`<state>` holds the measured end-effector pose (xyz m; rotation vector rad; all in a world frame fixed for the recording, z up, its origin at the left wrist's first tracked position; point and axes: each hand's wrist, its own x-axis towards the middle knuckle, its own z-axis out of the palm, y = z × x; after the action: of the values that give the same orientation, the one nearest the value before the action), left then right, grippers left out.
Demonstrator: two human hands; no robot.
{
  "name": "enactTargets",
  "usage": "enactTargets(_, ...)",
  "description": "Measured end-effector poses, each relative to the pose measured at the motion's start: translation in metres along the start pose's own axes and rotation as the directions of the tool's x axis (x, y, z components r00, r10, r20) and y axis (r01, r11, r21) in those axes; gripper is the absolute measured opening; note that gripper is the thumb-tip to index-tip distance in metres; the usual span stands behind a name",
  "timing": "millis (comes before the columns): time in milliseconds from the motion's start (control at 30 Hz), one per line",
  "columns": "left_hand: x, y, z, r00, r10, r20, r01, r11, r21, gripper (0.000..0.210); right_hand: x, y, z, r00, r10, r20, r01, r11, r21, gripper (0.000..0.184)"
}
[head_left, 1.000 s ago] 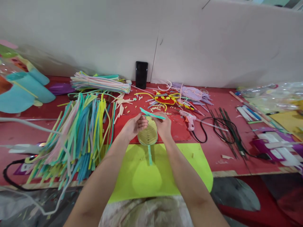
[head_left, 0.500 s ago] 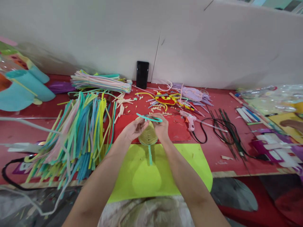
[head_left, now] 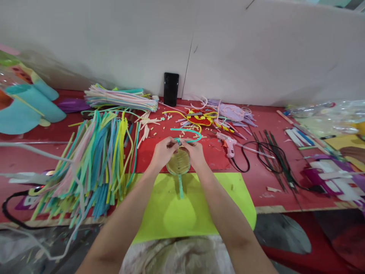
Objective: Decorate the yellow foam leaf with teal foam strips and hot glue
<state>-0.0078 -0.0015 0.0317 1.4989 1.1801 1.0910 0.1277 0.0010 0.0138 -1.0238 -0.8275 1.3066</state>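
My left hand [head_left: 164, 153] and my right hand [head_left: 194, 153] meet over the red part of the table, both closed in a pinch. Between their fingertips is a teal pipe cleaner [head_left: 196, 134], which curves out past the right hand and bends back to the left. Just below the fingers is an olive-gold oval piece [head_left: 178, 161] with ridged rows across it. From its lower end a light teal stem [head_left: 181, 187] points toward me over the lime-green mat [head_left: 154, 217]. The fingers hide the oval's top, so I cannot tell whether the pipe cleaner is joined to it.
To the left lie a heap of pastel pipe cleaners [head_left: 94, 163] and another bundle [head_left: 119, 99] behind. A black phone [head_left: 171, 90] leans on the wall. At right are a pink glue gun [head_left: 229, 146], a black cable [head_left: 273, 152] and dark thin sticks [head_left: 270, 167].
The hands have drawn closer together, fingertips now meeting at the oval's top. The teal pipe cleaner, earlier a flatter narrow loop across the hands, now swings out right and back in a wider curve.
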Motion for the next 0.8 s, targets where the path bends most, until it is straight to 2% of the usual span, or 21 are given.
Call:
enactTargets(100,-0.0002,0.0005,-0.0017,0.999,0.04,-0.023,-0.039,0.997,0.059,0.011,0.0001,-0.0005,-0.0013,0.998,0.059,-0.021,-0.058,0.998,0.027,0.018)
enactTargets(200,0.0007,0.0002,-0.0029,0.996,0.084,-0.008,-0.083,0.992,0.093,0.013,0.001,-0.0005,-0.0031,0.998,0.062,-0.008,-0.062,0.998,0.011,0.018)
enactTargets(433,0.0026,-0.0027,-0.0032,0.992,0.126,0.023,-0.128,0.982,0.143,0.014,0.0039,-0.0017,-0.008,0.993,-0.112,0.042,0.118,0.97,-0.211,0.017)
enactTargets(600,0.0033,-0.0027,-0.0035,0.992,0.119,0.039,-0.124,0.983,0.137,0.015,0.0026,-0.0043,-0.0082,0.975,-0.216,0.043,0.219,0.928,-0.301,0.011)
enactTargets(800,0.003,-0.0032,-0.001,0.995,0.09,0.032,-0.092,0.992,0.082,0.016,0.0005,-0.0064,-0.0065,0.954,-0.296,0.055,0.293,0.872,-0.393,0.014)
